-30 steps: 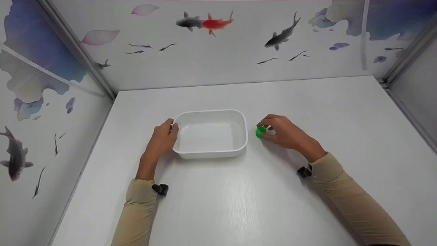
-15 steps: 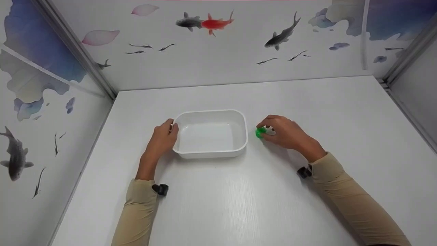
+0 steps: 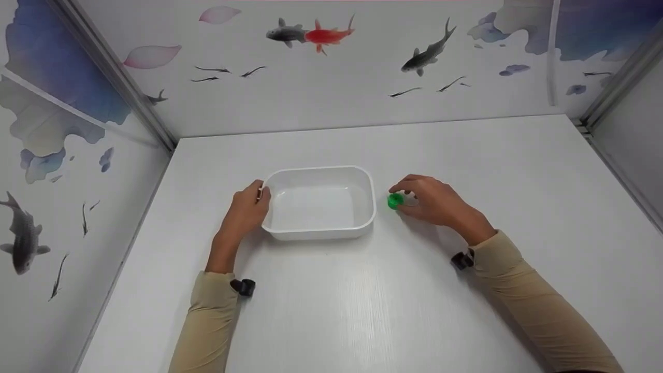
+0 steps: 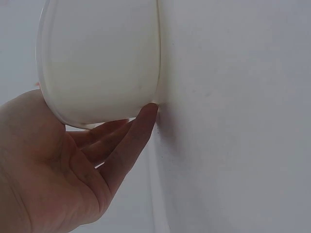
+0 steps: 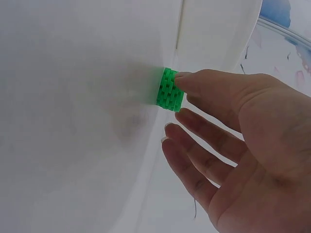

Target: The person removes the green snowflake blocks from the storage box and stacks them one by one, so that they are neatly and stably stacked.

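Observation:
A white rectangular basin (image 3: 318, 228) stands on the white table. At its left end my left hand (image 3: 247, 207) grips the rim, thumb over the edge; in the left wrist view its fingers (image 4: 129, 145) lie against the end wall's outside. To the right of the basin sits a small green cylinder (image 3: 395, 200) with a dark hollow in its top. Its side shows a brick-like pattern in the right wrist view. My right hand (image 3: 432, 202) pinches it lightly between thumb and index finger, while the other fingers (image 5: 194, 170) are spread apart from it.
The white tabletop (image 3: 321, 300) extends around the basin and both arms. A back wall (image 3: 362, 98) printed with fish rises behind it, and a similar panel (image 3: 77, 207) stands on the left. Each wrist carries a small black camera (image 3: 244, 287).
The green cylinder looked blurred half a second ago and now appears sharp, its hollow top plainer, in nearly the same spot. The left hand and basin have not moved.

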Demonstrator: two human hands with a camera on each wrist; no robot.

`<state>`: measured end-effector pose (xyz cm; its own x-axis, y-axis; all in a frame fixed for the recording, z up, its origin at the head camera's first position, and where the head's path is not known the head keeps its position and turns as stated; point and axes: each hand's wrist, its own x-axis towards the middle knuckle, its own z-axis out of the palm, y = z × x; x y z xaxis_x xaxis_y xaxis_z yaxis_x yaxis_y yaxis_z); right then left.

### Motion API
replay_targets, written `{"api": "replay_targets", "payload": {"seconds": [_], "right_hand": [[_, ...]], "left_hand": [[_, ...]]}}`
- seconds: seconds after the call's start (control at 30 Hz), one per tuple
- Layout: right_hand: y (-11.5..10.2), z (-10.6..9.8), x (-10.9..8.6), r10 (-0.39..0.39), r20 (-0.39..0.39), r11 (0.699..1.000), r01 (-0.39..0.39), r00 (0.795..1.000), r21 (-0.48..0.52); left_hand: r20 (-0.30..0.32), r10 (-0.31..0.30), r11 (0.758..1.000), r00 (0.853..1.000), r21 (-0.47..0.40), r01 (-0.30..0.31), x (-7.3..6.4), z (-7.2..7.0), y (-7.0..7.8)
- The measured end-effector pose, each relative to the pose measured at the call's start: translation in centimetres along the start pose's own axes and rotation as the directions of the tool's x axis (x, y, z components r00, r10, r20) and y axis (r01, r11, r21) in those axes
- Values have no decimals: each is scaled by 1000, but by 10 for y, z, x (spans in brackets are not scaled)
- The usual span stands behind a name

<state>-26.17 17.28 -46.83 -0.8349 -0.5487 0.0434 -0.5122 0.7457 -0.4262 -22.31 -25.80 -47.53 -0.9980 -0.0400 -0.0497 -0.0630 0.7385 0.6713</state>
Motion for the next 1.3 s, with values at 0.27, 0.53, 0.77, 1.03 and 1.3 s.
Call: {"api": "replay_targets", "payload": {"seconds": [0.27, 0.53, 0.77, 1.03, 1.3], "right_hand": [[1, 1, 0, 19, 17, 1000, -20, 1000, 25], [1, 0, 0, 20, 30, 999, -22, 999, 39], [5, -6, -2, 19, -12, 997, -18, 1000, 76], [6, -13, -3, 11, -133, 998, -3, 991, 58], [8, -18, -5, 75, -257, 997, -65, 963, 46]], "left_hand": [[-7, 8, 1000, 1000, -11, -8, -1, 0, 1], [-3, 12, 1000, 1000, -4, -12, -1, -1, 1], [-2, 16, 1000, 1000, -11, -16, -1, -1, 1], [17, 17, 1000, 1000, -18, -17, 3, -4, 2], [-138, 49, 996, 989, 86, -37, 3, -3, 10]]}}
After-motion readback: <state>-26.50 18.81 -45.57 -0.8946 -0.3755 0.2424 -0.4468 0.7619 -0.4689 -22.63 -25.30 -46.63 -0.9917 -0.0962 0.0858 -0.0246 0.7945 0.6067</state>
